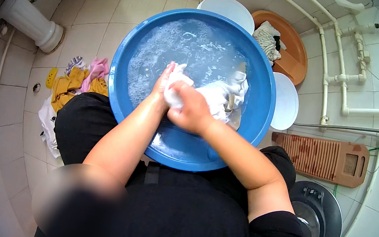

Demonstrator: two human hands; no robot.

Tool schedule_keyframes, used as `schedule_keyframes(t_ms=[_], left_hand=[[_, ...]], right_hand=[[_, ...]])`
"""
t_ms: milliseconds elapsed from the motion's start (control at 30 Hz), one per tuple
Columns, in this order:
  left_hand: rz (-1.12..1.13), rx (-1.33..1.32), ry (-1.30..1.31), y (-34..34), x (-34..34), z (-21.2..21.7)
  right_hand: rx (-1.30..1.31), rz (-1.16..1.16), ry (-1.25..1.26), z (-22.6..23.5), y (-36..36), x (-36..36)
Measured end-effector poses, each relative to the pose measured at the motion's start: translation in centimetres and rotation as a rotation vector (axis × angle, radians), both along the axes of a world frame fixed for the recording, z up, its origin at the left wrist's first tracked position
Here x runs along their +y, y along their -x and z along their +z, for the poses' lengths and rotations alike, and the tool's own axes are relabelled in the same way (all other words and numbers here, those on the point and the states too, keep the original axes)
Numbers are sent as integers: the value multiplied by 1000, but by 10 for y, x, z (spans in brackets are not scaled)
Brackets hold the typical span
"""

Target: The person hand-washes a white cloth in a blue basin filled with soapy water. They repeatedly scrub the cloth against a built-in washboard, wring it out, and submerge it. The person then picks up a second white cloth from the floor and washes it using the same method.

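A wet white garment (215, 98) lies partly in the soapy water (191, 44) of a big blue basin (117, 67), with one end bunched up between my hands. My right hand (192, 109) is closed in a fist around that bunched part. Against its other side presses my left hand (161, 84), the fingers pointing away from me and close together; the cloth and the right hand hide most of its palm. Towards the basin's right wall, the garment shows a greyish-beige patch or trim that I cannot make out.
Colourful clothes (75, 85) and a yellow brush-like item (51, 77) lie left on the tiles. Behind the basin stand a white lid or tub (228, 11) and a brown basin (294, 60) holding clothes. To the right are a brown washboard (317, 158), white pipes (323, 70) and a dark round basin (332, 215).
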State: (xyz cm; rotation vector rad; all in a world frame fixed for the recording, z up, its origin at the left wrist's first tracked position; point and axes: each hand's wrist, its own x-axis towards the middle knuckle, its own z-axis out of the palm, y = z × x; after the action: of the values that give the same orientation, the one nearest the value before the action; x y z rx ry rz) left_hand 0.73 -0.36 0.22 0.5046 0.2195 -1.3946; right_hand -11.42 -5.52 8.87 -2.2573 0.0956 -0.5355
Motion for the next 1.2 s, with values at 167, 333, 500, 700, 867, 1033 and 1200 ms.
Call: schedule_keyframes(t_ms=[167,333,500,700,867,1033,1200], left_hand=[[9,4,104,15,-8,-41],[90,-84,-169,42,-11,40],[23,-202,-85,28,5,9],[192,-172,-306,38,-10,40],[491,-416,-291,19,-9,37],[333,-599,-601,18,-2,33],[323,-612,-497,16,-3,30]], right_hand=[[-117,10,179,-8,-7,19],[190,-530,-164,-37,-23,-53],[26,-325,-41,-15,-11,0],[331,-513,-108,-54,-29,-63],[417,-766,-222,-92,-24,-140],[889,-402,22,-67,-10,-111],[782,-658,-38,-100,-16,-130]])
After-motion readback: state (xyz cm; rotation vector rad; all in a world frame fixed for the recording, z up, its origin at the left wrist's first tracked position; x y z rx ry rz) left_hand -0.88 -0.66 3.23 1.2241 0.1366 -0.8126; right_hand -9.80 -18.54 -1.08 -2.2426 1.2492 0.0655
